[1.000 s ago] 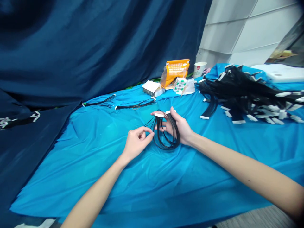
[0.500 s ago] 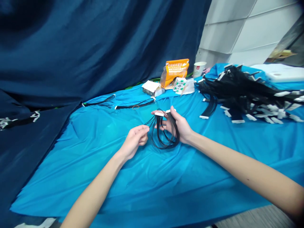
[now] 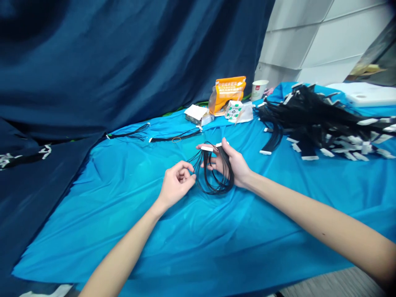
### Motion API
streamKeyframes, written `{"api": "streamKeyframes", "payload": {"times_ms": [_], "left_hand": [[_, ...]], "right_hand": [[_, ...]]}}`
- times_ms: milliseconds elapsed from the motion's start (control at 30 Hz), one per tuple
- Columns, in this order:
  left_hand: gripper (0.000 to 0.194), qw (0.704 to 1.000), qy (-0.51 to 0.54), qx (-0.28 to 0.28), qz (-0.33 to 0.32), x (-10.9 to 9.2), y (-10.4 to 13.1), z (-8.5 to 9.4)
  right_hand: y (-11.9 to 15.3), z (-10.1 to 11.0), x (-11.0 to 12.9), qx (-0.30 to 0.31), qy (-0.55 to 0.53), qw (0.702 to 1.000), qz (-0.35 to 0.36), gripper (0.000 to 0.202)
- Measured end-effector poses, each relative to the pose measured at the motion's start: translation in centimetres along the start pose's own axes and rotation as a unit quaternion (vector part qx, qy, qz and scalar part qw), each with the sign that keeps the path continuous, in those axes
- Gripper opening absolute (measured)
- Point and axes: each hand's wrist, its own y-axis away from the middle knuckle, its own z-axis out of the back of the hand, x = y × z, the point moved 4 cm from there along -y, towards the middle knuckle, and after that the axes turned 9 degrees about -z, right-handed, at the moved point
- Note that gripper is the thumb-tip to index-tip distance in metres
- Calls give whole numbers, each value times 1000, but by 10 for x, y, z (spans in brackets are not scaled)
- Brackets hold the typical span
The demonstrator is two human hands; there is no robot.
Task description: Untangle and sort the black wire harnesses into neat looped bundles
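Observation:
A looped black wire harness with white connectors hangs in my right hand above the blue cloth. The right thumb presses near one white connector end, with the other fingers behind the wires. Several thin loose wires stick out to the left from the harness. My left hand is at these wires, its fingers curled and the thumb tip a little apart from the index fingertip. The wires pass by the index fingertip; no firm grip shows there.
A large pile of black harnesses with white connectors lies at the right. Two harnesses lie at the back left. Behind stand an orange pouch, a small box, a white-green packet and a paper cup.
My left thumb has moved down away from the index finger, loosening its pinch on the thin wires. My right hand and the looped harness have hardly moved.

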Motion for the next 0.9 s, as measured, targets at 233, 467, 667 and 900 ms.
{"api": "streamKeyframes", "payload": {"times_ms": [233,467,667,900], "left_hand": [[19,993,-98,-12,-71,-3,2,-1],[18,976,-173,-41,-129,-5,3,-1],[20,970,-190,-50,-145,-4,3,-1],[23,968,-199,-46,-145,-3,3,-2]], "right_hand": [[0,0,1,9,-10,1000,15,50],[-1,0,-1,14,-4,1000,7,53],[-2,2,-2,14,6,999,29,50],[-2,1,-2,9,3,1000,25,48]]}}
